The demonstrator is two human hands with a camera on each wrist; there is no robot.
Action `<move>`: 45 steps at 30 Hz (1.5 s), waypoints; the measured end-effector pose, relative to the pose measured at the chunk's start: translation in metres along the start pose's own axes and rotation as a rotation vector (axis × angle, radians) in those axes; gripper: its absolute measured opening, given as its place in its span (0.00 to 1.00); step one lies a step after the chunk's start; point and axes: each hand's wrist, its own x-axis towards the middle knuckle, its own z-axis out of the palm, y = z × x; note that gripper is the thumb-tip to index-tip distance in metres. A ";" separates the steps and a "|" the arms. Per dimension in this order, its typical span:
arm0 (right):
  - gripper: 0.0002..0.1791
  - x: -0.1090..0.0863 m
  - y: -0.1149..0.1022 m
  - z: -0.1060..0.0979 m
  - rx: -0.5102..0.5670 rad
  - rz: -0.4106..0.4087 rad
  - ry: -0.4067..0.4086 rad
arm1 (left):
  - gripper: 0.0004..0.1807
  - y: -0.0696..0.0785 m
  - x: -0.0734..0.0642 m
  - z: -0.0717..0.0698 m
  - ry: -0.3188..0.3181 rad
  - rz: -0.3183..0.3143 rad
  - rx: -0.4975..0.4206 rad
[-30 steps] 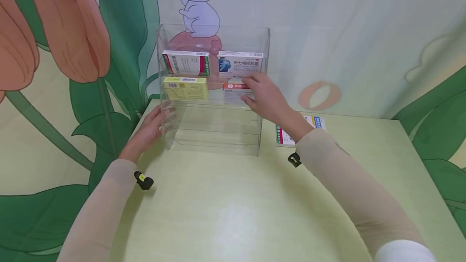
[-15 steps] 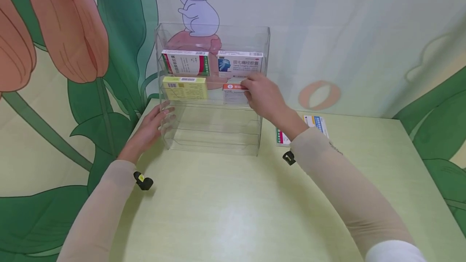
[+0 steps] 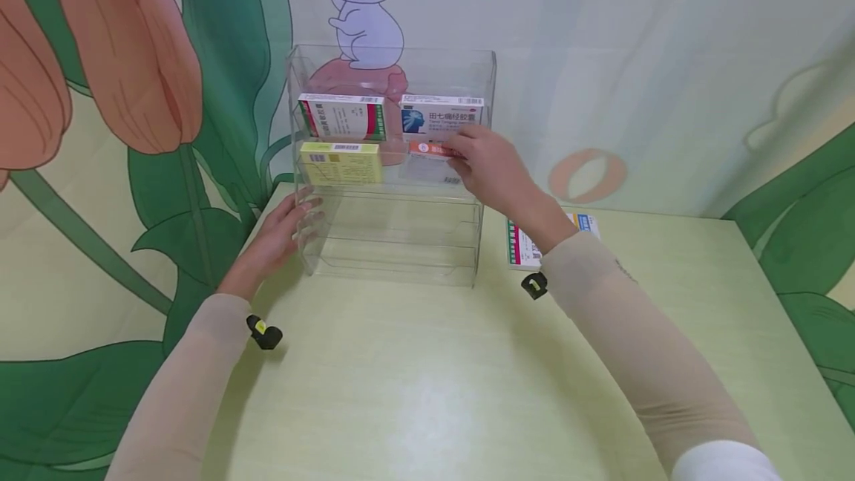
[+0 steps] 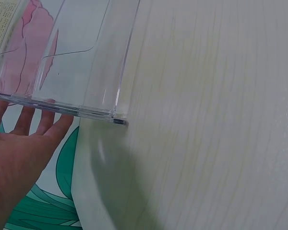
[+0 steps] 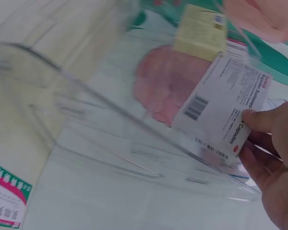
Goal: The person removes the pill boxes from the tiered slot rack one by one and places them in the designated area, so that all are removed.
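The orange-and-white box (image 5: pixel 223 103) is being pinched at one end by the right hand (image 3: pixel 493 171), likely for guiding, at the right of the clear rack (image 3: pixel 394 257). The left hand (image 3: pixel 272 234), fingers extended, is touching its left side, apparently steadying it.

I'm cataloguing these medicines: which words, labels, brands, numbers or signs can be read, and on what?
"田七痛经胶囊": white-and-blue box.
"Sustained": orange-topped box in right hand.
"Capsules": same box.
Too small or blurred: remaining print, including yellow box, shelved red-green box, tabletop packaging.
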 end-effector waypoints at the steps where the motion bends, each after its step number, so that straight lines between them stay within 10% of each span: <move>1: 0.17 0.000 0.000 -0.006 0.045 0.007 0.023 | 0.33 0.000 0.000 0.000 -0.001 0.002 -0.002; 8: 0.15 -0.013 0.015 -0.049 0.354 0.129 0.160 | 0.33 0.002 -0.002 0.002 -0.004 0.001 0.013; 22: 0.24 -0.070 0.077 -0.093 0.290 0.447 0.127 | 0.32 0.001 -0.001 -0.004 -0.003 -0.014 0.012; 45: 0.42 -0.227 0.222 -0.056 0.413 0.889 0.018 | 0.33 0.003 -0.001 0.000 -0.004 -0.023 0.003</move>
